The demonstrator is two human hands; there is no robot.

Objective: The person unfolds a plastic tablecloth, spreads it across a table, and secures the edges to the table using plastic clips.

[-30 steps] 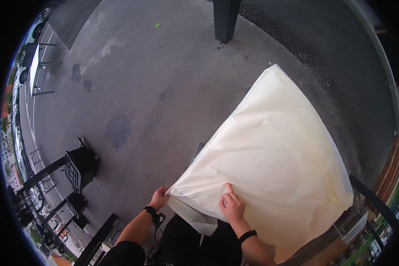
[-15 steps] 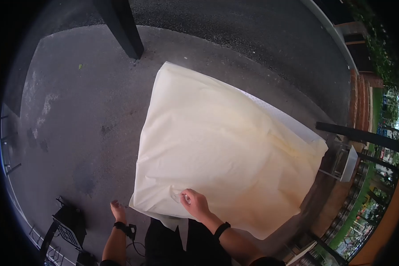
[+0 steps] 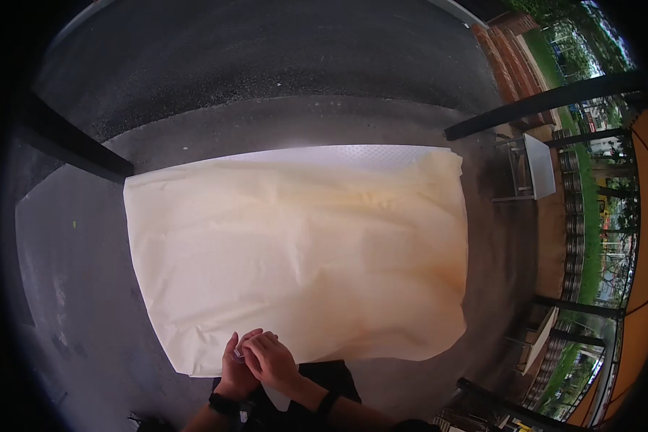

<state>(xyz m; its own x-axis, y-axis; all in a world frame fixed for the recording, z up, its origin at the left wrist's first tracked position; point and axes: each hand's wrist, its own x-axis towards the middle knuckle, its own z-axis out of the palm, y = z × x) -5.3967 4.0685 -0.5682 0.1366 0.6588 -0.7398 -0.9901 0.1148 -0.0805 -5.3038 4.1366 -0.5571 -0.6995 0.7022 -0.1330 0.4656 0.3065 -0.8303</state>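
My left hand (image 3: 235,376) and my right hand (image 3: 272,361) are together over the near edge of a cream tablecloth (image 3: 281,252). Between the fingers of both hands is a small clear plastic piece (image 3: 239,353), partly hidden, so its kind does not show. The left fingers curl around it from below, with the thumb up, while the right fingers close over it from above. The cloth hangs wrinkled over a table, and a white patterned surface (image 3: 381,155) shows along its far edge.
Dark posts stand at the left (image 3: 79,140) and the far right (image 3: 540,104). Beyond the cloth's right end are a small white table (image 3: 538,165) and another light tabletop (image 3: 540,340). Grey pavement (image 3: 57,266) surrounds the covered table.
My left hand has come up from beside the table to meet my right hand. The right hand has drawn back towards me with the clear piece. The view has turned.
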